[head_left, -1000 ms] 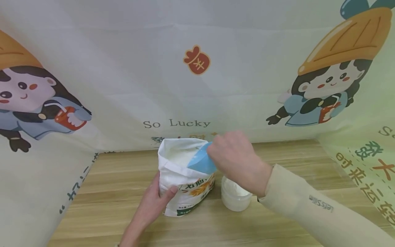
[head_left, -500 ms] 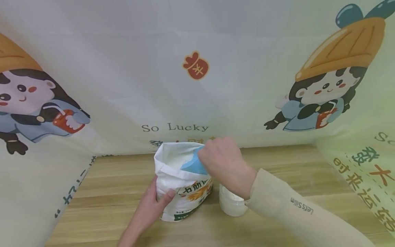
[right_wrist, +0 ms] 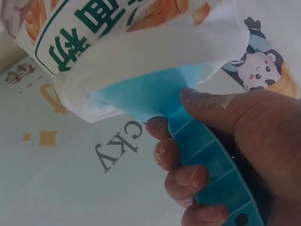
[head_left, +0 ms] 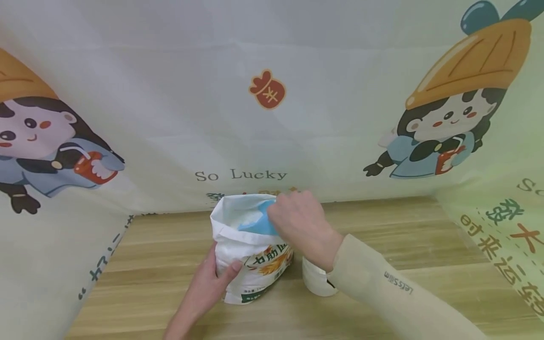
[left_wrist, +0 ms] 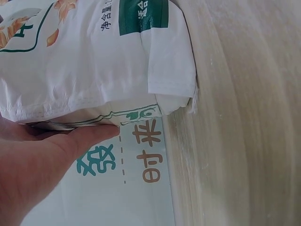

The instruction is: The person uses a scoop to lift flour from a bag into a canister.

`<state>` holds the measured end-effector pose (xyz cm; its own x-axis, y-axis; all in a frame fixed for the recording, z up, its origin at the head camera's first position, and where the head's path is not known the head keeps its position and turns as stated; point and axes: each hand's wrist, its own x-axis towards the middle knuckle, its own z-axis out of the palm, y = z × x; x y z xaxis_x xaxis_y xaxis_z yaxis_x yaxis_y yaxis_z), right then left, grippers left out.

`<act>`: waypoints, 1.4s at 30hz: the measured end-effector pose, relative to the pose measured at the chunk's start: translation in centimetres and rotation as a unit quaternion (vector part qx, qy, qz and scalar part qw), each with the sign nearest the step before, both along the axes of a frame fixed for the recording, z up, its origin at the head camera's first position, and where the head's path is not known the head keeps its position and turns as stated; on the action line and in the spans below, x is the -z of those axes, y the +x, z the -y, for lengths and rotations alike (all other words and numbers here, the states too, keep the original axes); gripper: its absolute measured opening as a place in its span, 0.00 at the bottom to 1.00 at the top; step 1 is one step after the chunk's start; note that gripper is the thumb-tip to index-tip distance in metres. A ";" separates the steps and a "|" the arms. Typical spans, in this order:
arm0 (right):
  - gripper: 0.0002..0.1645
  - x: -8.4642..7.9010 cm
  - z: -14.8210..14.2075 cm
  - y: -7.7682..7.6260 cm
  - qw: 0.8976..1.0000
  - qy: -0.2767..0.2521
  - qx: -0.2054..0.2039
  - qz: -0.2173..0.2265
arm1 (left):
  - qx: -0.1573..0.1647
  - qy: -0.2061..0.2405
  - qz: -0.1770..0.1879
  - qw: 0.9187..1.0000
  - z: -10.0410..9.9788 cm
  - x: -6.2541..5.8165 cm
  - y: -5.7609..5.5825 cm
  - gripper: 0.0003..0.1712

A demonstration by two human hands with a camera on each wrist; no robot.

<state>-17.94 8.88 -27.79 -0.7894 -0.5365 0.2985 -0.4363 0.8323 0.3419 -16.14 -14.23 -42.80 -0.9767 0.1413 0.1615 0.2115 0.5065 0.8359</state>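
Note:
A white flour bag (head_left: 238, 264) with green lettering and wheat pictures stands upright on the table, its top open and white flour (head_left: 244, 218) showing inside. My left hand (head_left: 210, 278) holds the bag's left side, thumb on the front; the left wrist view shows the thumb (left_wrist: 89, 141) against the bag's lower side. In my right hand (head_left: 303, 222) is a blue scoop (right_wrist: 207, 155), gripped by its ribbed handle, with its blade dipped into the bag's mouth. Flour dust clings to the right fingers. A tub (head_left: 316, 281) stands right of the bag, partly covered by my right wrist.
The wood-grain table (head_left: 148, 283) is bounded by a printed cloth backdrop (head_left: 191, 94) at the back and on both sides. The backdrop's rear wall rises close behind the bag.
My right hand has moved left and slightly down, pushing the scoop deeper into the bag. My right forearm now covers more of the tub. The left hand keeps its hold.

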 end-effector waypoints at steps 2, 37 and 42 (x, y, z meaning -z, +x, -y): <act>0.18 0.2 0.1 -0.1 1.000 0.000 0.000 0.003 | 0.000 -0.001 0.001 1.000 0.0 0.0 0.0 0.36; 0.15 3.8 -3.2 -3.1 0.980 -0.154 -0.069 0.105 | -0.002 -0.008 -0.014 1.000 0.0 0.0 -0.1 0.33; 0.13 3.9 -3.5 -3.1 0.977 -0.168 -0.082 0.099 | -0.005 -0.008 -0.008 1.000 0.0 0.0 -0.1 0.34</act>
<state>-21.07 12.40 -31.64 -0.7617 -0.5580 0.3294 -0.6026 0.7968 -0.0437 -16.26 -14.27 -42.83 -0.9754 0.1338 0.1752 0.2197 0.5225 0.8239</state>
